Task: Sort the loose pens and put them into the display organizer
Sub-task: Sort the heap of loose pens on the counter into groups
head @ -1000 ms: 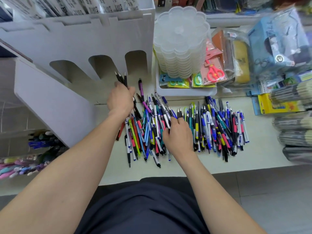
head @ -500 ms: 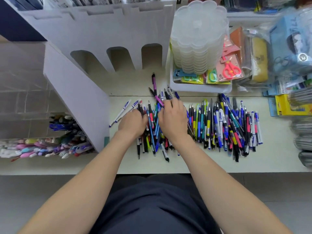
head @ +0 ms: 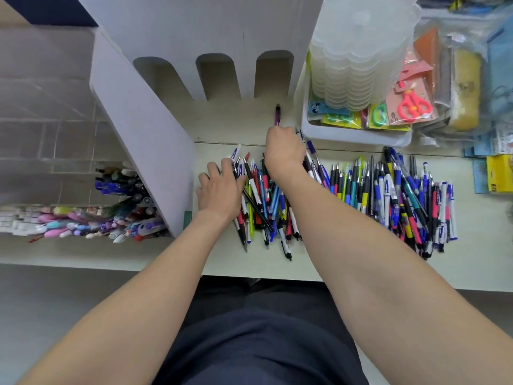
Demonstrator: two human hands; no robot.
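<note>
A loose heap of mixed pens (head: 263,207) lies on the pale table in front of me. To its right, a tidier row of pens (head: 394,201) lies side by side. The white cardboard display organizer (head: 216,76) stands behind, with three arched slots facing me. My left hand (head: 219,190) rests flat on the heap's left edge, fingers apart, beside some white-and-blue pens. My right hand (head: 283,154) is at the heap's far edge, closed around a purple pen (head: 277,115) that sticks out toward the organizer.
A white tray (head: 355,137) at the back right holds a stack of clear plastic containers (head: 358,51) and packaged scissors (head: 413,104). A yellow packet (head: 499,173) lies far right. Clear bins with coloured pens (head: 83,220) sit left of the organizer's slanted side panel (head: 144,129).
My left hand came down from the organizer's slots, where it held black pens, to the heap's left edge. My right hand moved from the heap's middle to the purple pen.
</note>
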